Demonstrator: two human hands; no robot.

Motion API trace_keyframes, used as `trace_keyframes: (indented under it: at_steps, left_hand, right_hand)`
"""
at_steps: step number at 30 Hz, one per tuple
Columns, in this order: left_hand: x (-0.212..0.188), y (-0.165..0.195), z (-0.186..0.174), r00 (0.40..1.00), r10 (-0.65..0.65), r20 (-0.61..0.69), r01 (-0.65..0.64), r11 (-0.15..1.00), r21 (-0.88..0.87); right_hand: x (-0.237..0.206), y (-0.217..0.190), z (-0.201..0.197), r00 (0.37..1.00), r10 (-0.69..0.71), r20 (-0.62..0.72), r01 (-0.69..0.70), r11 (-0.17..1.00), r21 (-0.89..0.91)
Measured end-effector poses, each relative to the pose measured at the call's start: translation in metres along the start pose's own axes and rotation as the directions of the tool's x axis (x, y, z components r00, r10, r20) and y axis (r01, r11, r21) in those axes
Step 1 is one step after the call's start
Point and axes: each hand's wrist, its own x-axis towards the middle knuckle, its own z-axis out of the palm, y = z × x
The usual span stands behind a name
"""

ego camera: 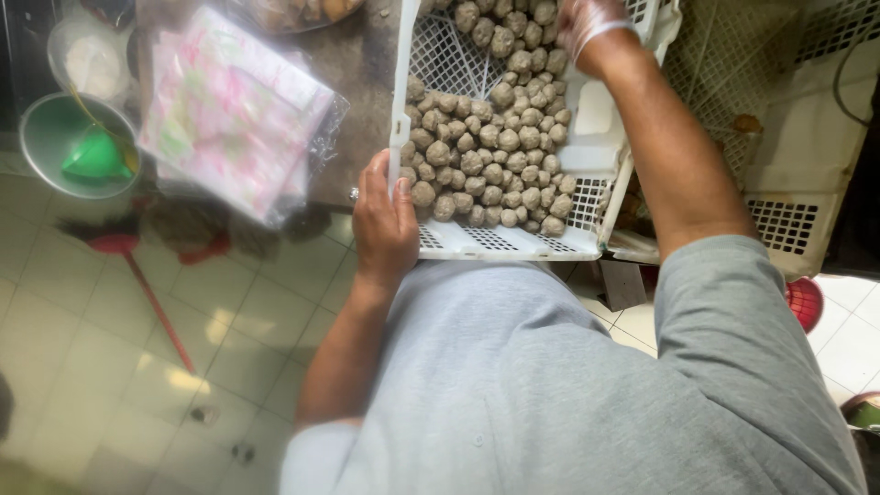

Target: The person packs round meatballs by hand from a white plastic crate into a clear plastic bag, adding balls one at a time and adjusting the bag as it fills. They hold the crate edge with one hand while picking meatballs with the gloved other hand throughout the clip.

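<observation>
White perforated crate (495,240) of brown-grey balls (490,151), upper centre of frame.
Left hand (383,220) clamps fingers and thumb on the crate's near-left corner, seemingly to steady it. Right hand (587,23), in a clear glove, rests at the top edge among the balls; finger position cannot be told. Stack of plastic bags (229,110), green funnel (94,156) upper left.

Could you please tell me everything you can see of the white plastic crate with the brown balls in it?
The white plastic crate is a perforated, lattice-walled tray, tilted toward the person. Greyish-brown balls pile against its near wall. The left hand grips its near left corner; the right hand, in a thin clear glove, reaches into its far end. It rests partly on a dark table.
</observation>
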Motion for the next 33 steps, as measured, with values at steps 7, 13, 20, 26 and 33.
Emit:
trace_keyframes:
  at_steps: [7,13,20,26,33]
  left_hand:
    - [0.001,0.005,0.002,0.999,-0.035,0.008,0.035,0.999,-0.016]
    - [0.001,0.007,0.003,0.999,-0.043,-0.017,0.043,0.999,-0.003]
    - [0.000,0.005,0.002,0.998,-0.038,-0.056,0.037,0.999,-0.032]
    - [-0.005,0.002,0.002,0.997,-0.041,-0.071,0.037,0.998,-0.053]
    - [-0.001,0.003,-0.003,0.998,-0.006,-0.069,0.004,1.000,-0.026]
  right_hand:
    - [-0.001,-0.037,0.049,0.987,-0.117,0.107,0.108,0.990,0.086]
    - [-0.008,-0.053,0.054,0.975,-0.216,0.061,0.213,0.976,0.045]
    - [0.007,-0.053,0.041,0.950,-0.278,0.140,0.272,0.961,0.059]
    - [-0.001,-0.052,0.038,0.955,-0.282,0.094,0.273,0.957,0.095]
    - [-0.101,-0.082,0.007,0.814,-0.073,0.576,-0.486,0.456,0.745]
